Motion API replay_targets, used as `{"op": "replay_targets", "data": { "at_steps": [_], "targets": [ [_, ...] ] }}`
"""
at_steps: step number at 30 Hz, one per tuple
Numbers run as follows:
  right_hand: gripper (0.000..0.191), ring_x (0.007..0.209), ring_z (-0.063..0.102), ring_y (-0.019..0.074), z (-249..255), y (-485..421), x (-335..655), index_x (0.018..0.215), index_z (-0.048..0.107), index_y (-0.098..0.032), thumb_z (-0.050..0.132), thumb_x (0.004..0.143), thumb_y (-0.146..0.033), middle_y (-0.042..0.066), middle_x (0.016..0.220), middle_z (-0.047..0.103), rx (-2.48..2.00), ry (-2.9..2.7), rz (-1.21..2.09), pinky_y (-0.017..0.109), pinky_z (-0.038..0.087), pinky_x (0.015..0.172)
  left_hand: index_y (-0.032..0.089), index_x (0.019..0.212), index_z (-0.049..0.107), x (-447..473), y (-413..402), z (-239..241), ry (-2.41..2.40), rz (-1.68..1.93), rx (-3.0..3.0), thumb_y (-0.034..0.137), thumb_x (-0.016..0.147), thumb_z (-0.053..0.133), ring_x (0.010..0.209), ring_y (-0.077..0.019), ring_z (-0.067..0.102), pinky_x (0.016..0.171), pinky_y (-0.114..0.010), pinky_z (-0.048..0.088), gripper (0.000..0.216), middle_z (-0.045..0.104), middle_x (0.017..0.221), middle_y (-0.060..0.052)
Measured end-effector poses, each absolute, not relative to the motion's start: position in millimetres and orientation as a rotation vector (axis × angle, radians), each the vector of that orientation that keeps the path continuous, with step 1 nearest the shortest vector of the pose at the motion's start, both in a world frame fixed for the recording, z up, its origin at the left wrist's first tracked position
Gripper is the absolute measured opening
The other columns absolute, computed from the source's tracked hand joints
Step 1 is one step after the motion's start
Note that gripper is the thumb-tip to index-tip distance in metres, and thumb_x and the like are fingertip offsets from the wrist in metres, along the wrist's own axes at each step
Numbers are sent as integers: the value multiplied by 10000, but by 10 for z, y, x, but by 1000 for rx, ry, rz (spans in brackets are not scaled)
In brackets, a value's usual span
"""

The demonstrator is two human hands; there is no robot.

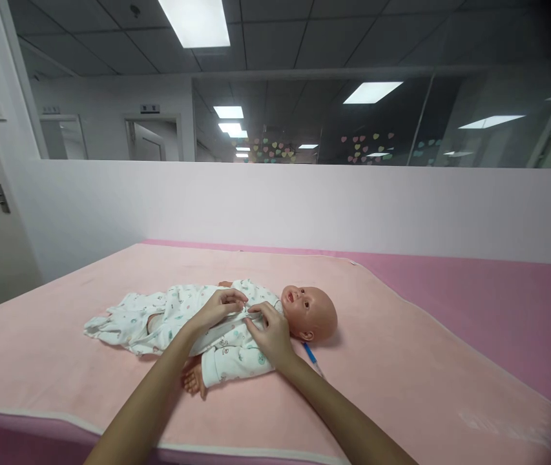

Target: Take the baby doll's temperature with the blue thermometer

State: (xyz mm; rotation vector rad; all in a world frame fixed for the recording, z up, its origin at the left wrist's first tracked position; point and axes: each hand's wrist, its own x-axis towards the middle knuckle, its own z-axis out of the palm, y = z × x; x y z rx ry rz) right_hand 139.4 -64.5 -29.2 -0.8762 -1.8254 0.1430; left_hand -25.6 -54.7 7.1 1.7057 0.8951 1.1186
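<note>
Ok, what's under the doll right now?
The doll lies on a pink blanket. A blue pen-like stick pokes out beside the right hand. Anything directly beneath the doll is covered.

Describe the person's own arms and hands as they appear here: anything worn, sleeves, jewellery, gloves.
Both forearms are bare, with no sleeves in view up to the bottom edge of the picture. The left hand and right hand wear no gloves. No watch, bracelet or ring shows on either. Nails look short and unpainted, though they are small in the picture.
</note>
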Motion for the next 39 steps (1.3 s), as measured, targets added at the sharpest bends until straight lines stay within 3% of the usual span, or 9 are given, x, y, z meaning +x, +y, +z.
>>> {"op": "replay_targets", "data": {
  "at_steps": [5, 10, 19, 25, 39],
  "targets": [
    [94, 472, 427, 87, -252, -595, 1438, 769, 600, -184, 539, 705, -215, -20, 626, 567, -813, -1757, 446, 198, 355, 432, 160, 802, 604, -207, -570, 74, 981, 1158, 1674, 269, 678, 579, 614, -114, 497, 567, -220, 354, 167, 535, 649, 7],
    [81, 500, 443, 86, -273, -631, 1419, 701, 606, -191, 530, 729, -189, -3, 692, 588, -780, -1743, 309, 212, 367, 474, 159, 817, 592, -210, -560, 61, 958, 1133, 1686, 305, 671, 601, 573, -101, 473, 542, -214, 335, 207, 522, 615, 17],
    [118, 511, 439, 98, -324, -648, 1383, 759, 602, -200, 507, 793, -262, 7, 697, 576, -810, -1697, 190, 224, 367, 507, 160, 892, 591, -220, -599, 82, 928, 1068, 1737, 352, 703, 601, 600, -111, 516, 547, -220, 361, 270, 601, 673, -13],
    [114, 500, 433, 94, -325, -641, 1384, 777, 594, -198, 519, 790, -282, 3, 710, 584, -879, -1698, 151, 224, 363, 515, 175, 985, 574, -273, -579, 82, 942, 986, 1813, 285, 585, 712, 596, -112, 522, 539, -228, 384, 437, 636, 765, -24],
    [137, 492, 444, 92, -320, -638, 1387, 801, 596, -193, 532, 780, -312, -1, 700, 581, -891, -1711, 140, 219, 367, 516, 168, 991, 525, -302, -588, 112, 861, 971, 1652, 213, 649, 653, 722, -140, 563, 655, -247, 406, 367, 655, 815, -55]
  ]
}}
